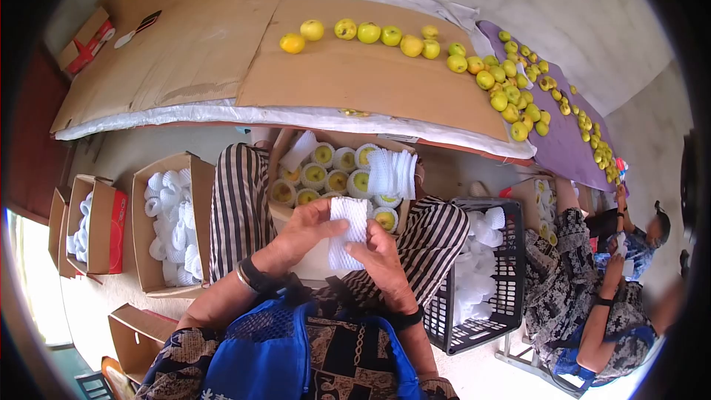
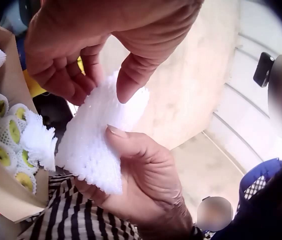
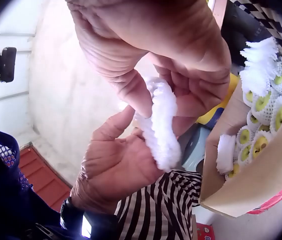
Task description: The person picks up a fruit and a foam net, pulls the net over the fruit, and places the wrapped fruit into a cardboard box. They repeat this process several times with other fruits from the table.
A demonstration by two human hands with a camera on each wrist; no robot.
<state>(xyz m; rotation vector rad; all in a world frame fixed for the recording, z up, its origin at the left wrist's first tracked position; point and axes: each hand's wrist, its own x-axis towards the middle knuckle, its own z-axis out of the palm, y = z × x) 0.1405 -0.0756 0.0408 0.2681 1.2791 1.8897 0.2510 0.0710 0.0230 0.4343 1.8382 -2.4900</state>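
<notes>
Two hands, left hand (image 1: 307,226) and right hand (image 1: 381,255), hold one foam net (image 1: 348,231); one black basket (image 1: 511,252); two people.

Loose yellow fruit (image 1: 485,78) on cardboard sheet (image 1: 355,78)

You wear black-and-white striped trousers (image 1: 241,207), a blue mesh harness (image 1: 266,348) over a dark patterned top, dark wristbands (image 1: 255,275) on both wrists, and a bangle.

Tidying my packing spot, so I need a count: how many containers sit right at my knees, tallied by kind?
Cardboard box of wrapped fruit: 1
Cardboard box of foam nets: 1
Black plastic basket: 1
Total: 3
</notes>
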